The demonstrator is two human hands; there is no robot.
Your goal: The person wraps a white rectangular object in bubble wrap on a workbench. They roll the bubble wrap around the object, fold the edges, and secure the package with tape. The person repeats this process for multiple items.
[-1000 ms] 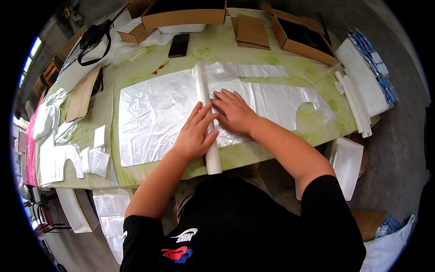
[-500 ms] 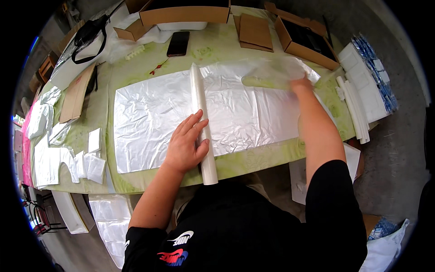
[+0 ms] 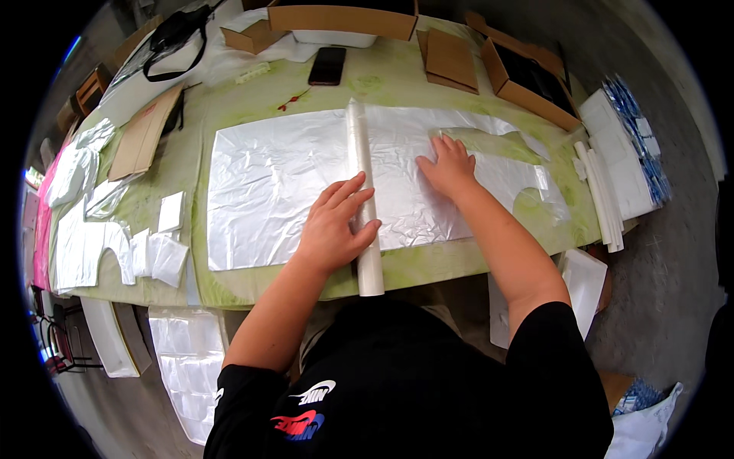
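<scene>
A thin, shiny translucent plastic bag (image 3: 267, 191) with cut-outs at its right end lies spread across the table, its surface wrinkled. Across its middle runs a long white tube (image 3: 370, 264), whose near end sticks out past the table's front edge. My left hand (image 3: 332, 226) rests on this tube, fingers stretched out and thumb apart. To the right of the tube, my right hand (image 3: 451, 167) presses down on the bag with spread fingers, beside the upper cut-out. Neither hand is wrapped round anything.
A black phone (image 3: 327, 66) lies at the back near a large cardboard box (image 3: 344, 21). Several white tubes (image 3: 602, 195) and stacked blue-and-white packs (image 3: 633, 145) sit at the right edge. Folded white plastic pieces (image 3: 167, 258) and a cardboard piece (image 3: 145, 138) lie at left.
My right hand has come left from the bag's far right end onto its middle. The bag's right end, lifted and blurred before, now lies flat. My left hand stays on the tube.
</scene>
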